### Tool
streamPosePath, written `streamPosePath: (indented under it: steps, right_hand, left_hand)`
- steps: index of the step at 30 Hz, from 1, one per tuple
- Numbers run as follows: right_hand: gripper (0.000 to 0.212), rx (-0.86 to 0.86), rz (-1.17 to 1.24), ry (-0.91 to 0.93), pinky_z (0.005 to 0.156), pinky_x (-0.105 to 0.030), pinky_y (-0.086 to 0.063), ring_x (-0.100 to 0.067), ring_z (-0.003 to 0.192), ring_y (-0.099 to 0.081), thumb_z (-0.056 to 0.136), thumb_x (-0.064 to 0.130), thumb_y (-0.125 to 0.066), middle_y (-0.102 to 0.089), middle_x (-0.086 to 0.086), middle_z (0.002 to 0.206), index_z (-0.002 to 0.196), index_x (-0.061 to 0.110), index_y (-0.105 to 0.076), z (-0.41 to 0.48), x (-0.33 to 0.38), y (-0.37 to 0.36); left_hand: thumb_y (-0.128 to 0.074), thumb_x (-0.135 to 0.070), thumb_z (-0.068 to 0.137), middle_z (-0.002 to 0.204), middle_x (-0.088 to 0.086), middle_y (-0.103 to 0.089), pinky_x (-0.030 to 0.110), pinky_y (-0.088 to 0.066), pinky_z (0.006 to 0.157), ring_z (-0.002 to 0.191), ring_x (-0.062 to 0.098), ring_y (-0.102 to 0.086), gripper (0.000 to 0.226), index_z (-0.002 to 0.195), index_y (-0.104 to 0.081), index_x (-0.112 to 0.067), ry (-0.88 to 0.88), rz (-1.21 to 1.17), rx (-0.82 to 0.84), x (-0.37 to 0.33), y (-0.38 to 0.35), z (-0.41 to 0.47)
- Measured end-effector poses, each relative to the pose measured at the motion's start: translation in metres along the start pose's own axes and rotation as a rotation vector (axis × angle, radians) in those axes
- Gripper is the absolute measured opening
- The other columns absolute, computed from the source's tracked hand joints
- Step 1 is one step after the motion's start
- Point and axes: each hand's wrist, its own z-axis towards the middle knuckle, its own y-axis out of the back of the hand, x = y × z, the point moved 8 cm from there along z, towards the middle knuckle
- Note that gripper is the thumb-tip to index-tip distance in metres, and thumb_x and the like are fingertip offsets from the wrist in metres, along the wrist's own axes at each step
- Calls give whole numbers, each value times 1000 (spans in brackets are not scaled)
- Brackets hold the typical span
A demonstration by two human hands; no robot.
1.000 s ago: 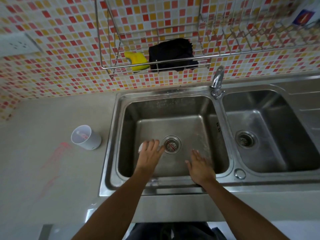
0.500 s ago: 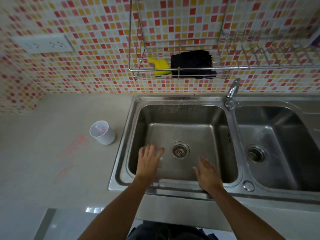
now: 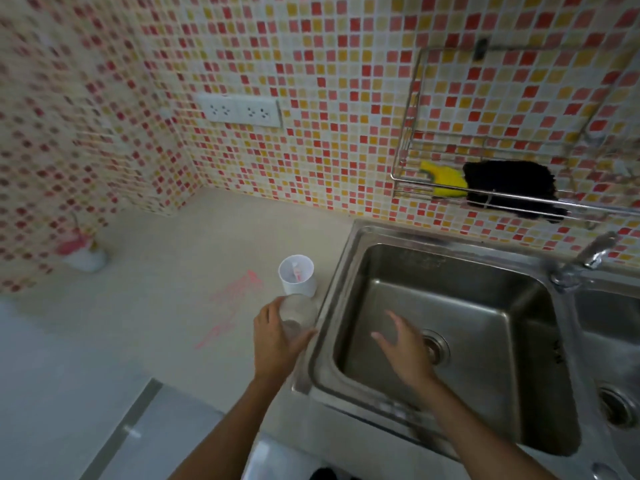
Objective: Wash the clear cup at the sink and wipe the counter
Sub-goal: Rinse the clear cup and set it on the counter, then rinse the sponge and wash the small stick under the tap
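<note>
My left hand [image 3: 275, 336] is wrapped around a clear cup [image 3: 298, 315], holding it over the counter just left of the sink's rim [image 3: 322, 341]. The cup is see-through and hard to make out. My right hand [image 3: 403, 346] hovers over the left basin with its fingers spread and nothing in it. Red streaks [image 3: 232, 299] mark the beige counter [image 3: 166, 271] to the left of the cup. A yellow sponge [image 3: 443, 178] and a black cloth [image 3: 512, 185] lie in the wire rack on the wall.
A white cup [image 3: 297, 275] with something pink inside stands on the counter just behind the clear cup. The faucet [image 3: 588, 258] rises between the two basins. A small white pot with pink flowers [image 3: 81, 249] stands at the far left. Sockets [image 3: 242, 110] are on the tiled wall.
My left hand has come out of the basin with the clear cup and moved left over the counter edge. The view has swung left, and my right hand has lifted slightly.
</note>
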Motion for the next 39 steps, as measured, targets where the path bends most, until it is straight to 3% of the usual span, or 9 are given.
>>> streamPosePath:
  steps: [7,14,17,21,26,29,32,36,39]
  right_hand:
    - [84,76,56,121,112,-33,-28,-21,140,-33,81,39,-73,-35,-5,153,148,15,-29,63,119,-42]
    - [99,100,24,114,115,-35,-25,-20,141,-29,71,38,-82,-31,-4,155,150,16,-25,88,138,-67]
    - [102,117,10,148,112,-28,-21,-20,143,-27,69,36,-84,-30,-4,156,150,13,-25,91,142,-73]
    - [104,125,4,174,105,-19,-19,-18,142,-28,69,33,-84,-29,-2,156,150,13,-23,95,150,-79]
    - [97,151,55,136,109,-32,-30,-22,138,-35,75,37,-79,-33,-4,154,150,19,-21,103,159,-86]
    - [85,173,67,138,102,-26,-32,-22,134,-41,78,29,-78,-40,-4,150,147,18,-29,103,160,-88]
    - [87,172,56,112,108,-34,-35,-22,134,-41,78,32,-77,-39,-1,151,149,20,-27,104,156,-89]
    - [92,164,20,71,109,-40,-38,-22,133,-42,75,37,-79,-37,1,151,149,24,-26,108,149,-91]
    - [91,156,24,49,107,-42,-40,-22,131,-45,73,40,-80,-41,1,149,146,25,-29,110,148,-94]
  left_hand:
    - [-87,-41,62,131,4,-50,28,-38,95,120,23,-45,88,133,-42,-15,94,-103,73,58,11,18]
    - [-84,-45,64,127,-11,-41,32,-42,100,121,18,-46,92,138,-35,-21,111,-205,171,87,6,18]
    - [-80,-51,67,134,-14,-33,27,-33,105,127,7,-35,100,145,-25,-20,58,-232,203,80,11,17]
    - [-56,-49,88,139,-6,-40,24,-26,107,129,9,-35,65,142,-37,-18,-54,-174,48,60,35,42]
    - [-52,-23,96,116,5,-63,17,-30,92,109,25,-52,27,119,-63,-14,-319,44,67,2,28,109]
    - [-53,-20,96,117,9,-63,31,-39,91,106,28,-50,29,122,-63,-13,-398,163,196,-19,4,131]
    - [-54,-16,93,108,13,-65,39,-45,84,97,33,-55,28,118,-66,-13,-433,257,278,-27,-7,140]
    - [-60,-13,85,86,15,-70,41,-50,72,77,36,-63,19,96,-75,-10,-503,282,249,-34,-6,143]
    - [-56,-17,84,85,12,-73,35,-52,71,73,31,-65,22,93,-75,-10,-500,220,149,-42,6,151]
